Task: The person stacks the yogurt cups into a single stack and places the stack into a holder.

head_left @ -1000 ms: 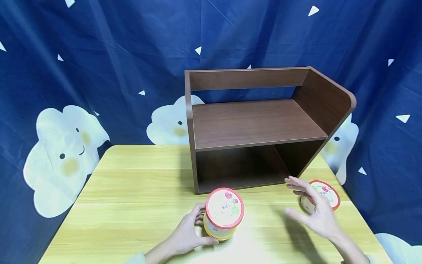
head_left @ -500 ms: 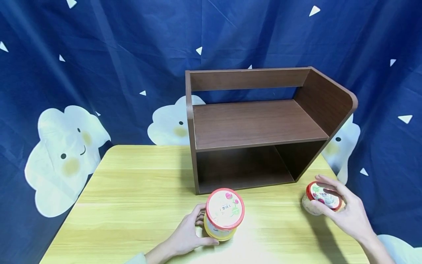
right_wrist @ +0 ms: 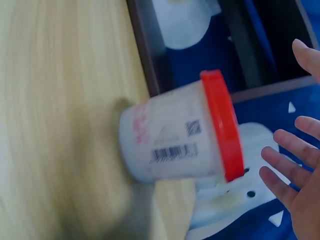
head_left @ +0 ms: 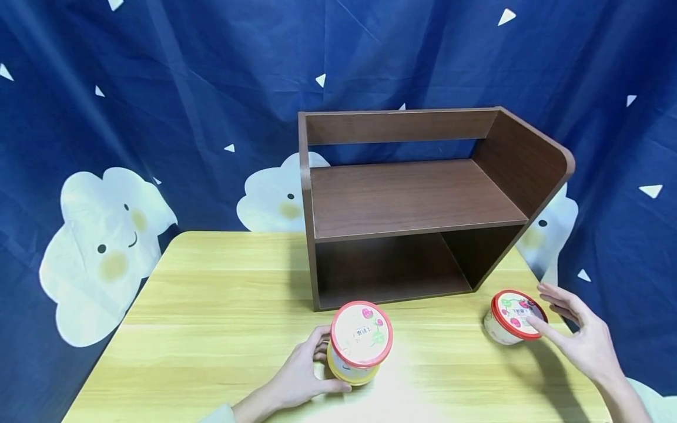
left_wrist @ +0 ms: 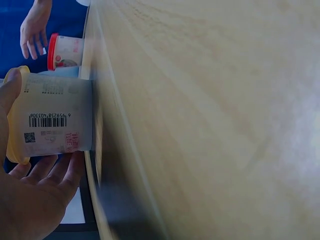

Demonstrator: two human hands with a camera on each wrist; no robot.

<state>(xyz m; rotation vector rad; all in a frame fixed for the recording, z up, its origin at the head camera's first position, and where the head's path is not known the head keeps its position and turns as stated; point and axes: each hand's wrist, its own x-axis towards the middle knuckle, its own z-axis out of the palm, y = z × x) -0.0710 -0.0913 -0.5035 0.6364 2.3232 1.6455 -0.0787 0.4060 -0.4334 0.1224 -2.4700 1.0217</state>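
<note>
A yellow cup (head_left: pixel 361 342) with a red-rimmed printed lid stands near the table's front edge. My left hand (head_left: pixel 312 371) grips its side, thumb in front and fingers behind; the left wrist view shows the cup's barcode side (left_wrist: pixel 55 119) against my palm. A smaller white cup (head_left: pixel 512 316) with a red lid stands at the right, in front of the shelf's corner. My right hand (head_left: pixel 560 320) hovers just right of it, fingers spread, thumb tip by the lid rim. In the right wrist view the white cup (right_wrist: pixel 175 135) lies apart from my fingers (right_wrist: pixel 285 170).
A dark brown wooden shelf (head_left: pixel 412 200) with an upper board and a lower bay stands at the back of the light wooden table (head_left: pixel 222 305). A blue curtain with white clouds (head_left: pixel 106 235) hangs behind. The right table edge runs close to the white cup.
My right hand reached the white cup, closed round it half a second ago, and has now let go and drawn back to the right with spread fingers. The left hand has not moved.
</note>
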